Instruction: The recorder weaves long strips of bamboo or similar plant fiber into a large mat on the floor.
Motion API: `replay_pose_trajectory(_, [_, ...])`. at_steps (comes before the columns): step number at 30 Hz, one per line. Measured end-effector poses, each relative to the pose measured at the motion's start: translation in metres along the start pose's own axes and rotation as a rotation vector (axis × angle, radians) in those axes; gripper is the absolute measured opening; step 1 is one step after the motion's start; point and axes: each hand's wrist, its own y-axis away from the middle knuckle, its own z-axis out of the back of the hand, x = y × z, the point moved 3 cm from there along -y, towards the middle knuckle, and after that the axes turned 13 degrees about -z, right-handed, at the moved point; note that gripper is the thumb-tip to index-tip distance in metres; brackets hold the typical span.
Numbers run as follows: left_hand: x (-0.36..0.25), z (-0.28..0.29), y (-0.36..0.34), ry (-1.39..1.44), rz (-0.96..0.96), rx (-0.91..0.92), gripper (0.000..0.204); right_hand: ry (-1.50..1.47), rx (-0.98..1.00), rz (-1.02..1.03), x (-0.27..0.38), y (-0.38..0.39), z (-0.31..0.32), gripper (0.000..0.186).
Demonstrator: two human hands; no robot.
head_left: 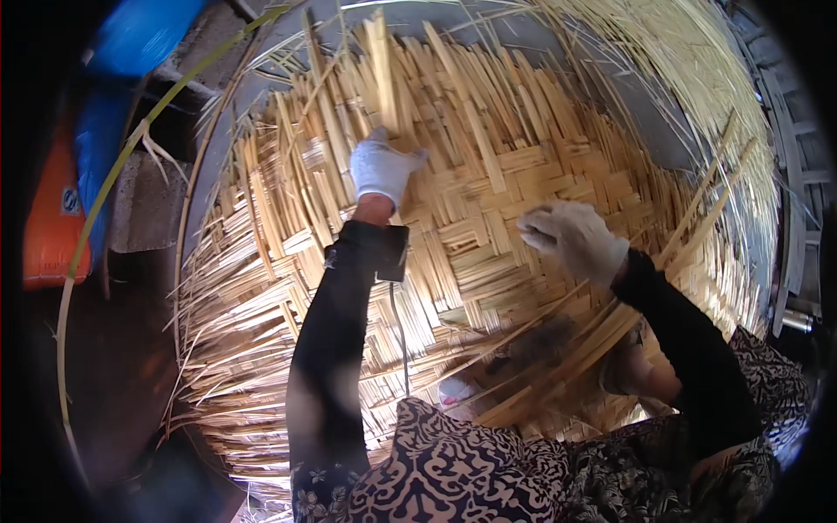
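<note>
A partly woven mat of pale split strips point(462, 248) spreads beneath both hands, with loose ends fanning out at the top. My left hand point(384, 166), in a white glove, lies on the weave at the foot of a pale upright strip point(379, 65), thumb spread out. A small dark device point(392, 253) with a cable sits at that wrist. My right hand point(571, 240), also gloved and slightly blurred, is over the weave at centre right with fingers curled together; what they hold, if anything, is hidden. Long loose strips point(597, 349) run diagonally beneath my right arm.
Concrete blocks point(144, 205), an orange object point(52, 248) and blue plastic items point(135, 30) lie at the left, beside a long green strip point(83, 253). A dense heap of pale thin strips point(680, 52) is at upper right, with grey slats point(798, 192) beyond.
</note>
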Motion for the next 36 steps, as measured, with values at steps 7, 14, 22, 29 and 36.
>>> replay_pose_trajectory(7, [0.009,0.006,0.003,-0.025,0.010,0.017,0.060,0.200,0.118,0.036,-0.023,-0.011,0.039,0.010])
replay_pose_trajectory(14, [0.099,0.031,0.025,0.645,0.120,-0.254,0.073,0.429,0.567,0.197,0.009,0.036,-0.019,0.009])
replay_pose_trajectory(22, [-0.079,0.052,0.123,0.400,-0.090,0.610,0.040,0.519,0.528,0.087,-0.037,0.052,-0.002,0.013])
replay_pose_trajectory(29, [-0.062,0.031,0.183,-0.050,-0.343,0.781,0.025,0.344,0.315,0.372,-0.009,0.068,0.010,0.021])
replay_pose_trajectory(36, [-0.059,0.045,0.230,-0.489,-0.358,0.880,0.016,0.532,0.165,0.342,-0.010,0.044,-0.036,0.011])
